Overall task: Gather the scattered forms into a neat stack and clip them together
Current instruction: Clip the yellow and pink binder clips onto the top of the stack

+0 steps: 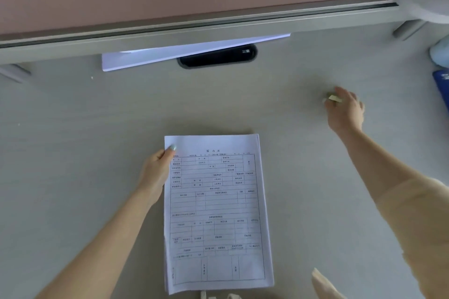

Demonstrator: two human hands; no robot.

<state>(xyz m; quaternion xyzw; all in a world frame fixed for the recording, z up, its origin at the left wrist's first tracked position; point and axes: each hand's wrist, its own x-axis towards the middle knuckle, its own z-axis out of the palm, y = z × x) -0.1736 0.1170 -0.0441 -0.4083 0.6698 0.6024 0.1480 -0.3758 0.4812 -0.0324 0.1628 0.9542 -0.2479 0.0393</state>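
Note:
A stack of printed forms [216, 213] lies squared on the pale desk [73, 141], right in front of me. My left hand [156, 172] pinches the stack's upper left edge, thumb on top of the paper. Far to the right, my right hand [346, 110] is stretched out over the desk with its fingers closed on a small pale clip [334, 98]. Most of the clip is hidden by the fingers, and the hand is blurred.
More white sheets [170, 56] lie at the back against the desk divider [194, 31], partly over a black cable slot [218, 57]. A dark blue booklet [442, 85] and a pale blue object [441, 52] sit at the right edge.

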